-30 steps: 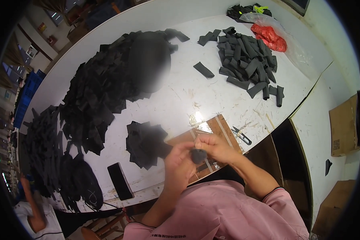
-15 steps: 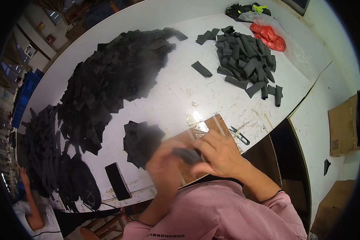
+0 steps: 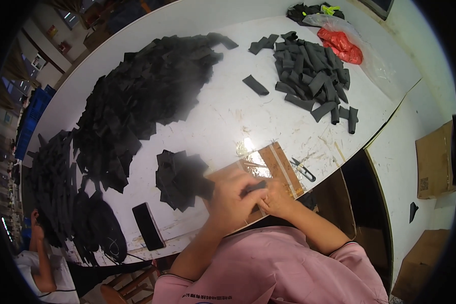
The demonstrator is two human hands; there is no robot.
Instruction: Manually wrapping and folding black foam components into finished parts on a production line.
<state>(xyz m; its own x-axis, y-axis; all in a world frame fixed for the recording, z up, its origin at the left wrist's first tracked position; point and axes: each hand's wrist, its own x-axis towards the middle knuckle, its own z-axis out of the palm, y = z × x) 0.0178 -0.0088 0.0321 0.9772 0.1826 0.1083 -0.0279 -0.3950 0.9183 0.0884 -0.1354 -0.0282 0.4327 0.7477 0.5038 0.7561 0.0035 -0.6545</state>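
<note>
Head view: dark cloth piece [image 3: 255, 187] between both hands, over wooden board [image 3: 288, 168] — left hand [image 3: 231, 198] curled round it, right hand [image 3: 277, 199] pinching; equally near. Long axis crosswise — right end tipped away from body.

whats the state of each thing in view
left hand, closed on the dark piece
right hand, closed on the dark piece
dark piece, partly hidden
phone, lying flat, screen dark
snips, lying down, blades seemingly apart
small dark stack, loosely fanned
large dark heap, loosely piled
tubular pieces, rolled, mostly heaped
red plastic, crumpled
brown board, flat, partly covered
</note>
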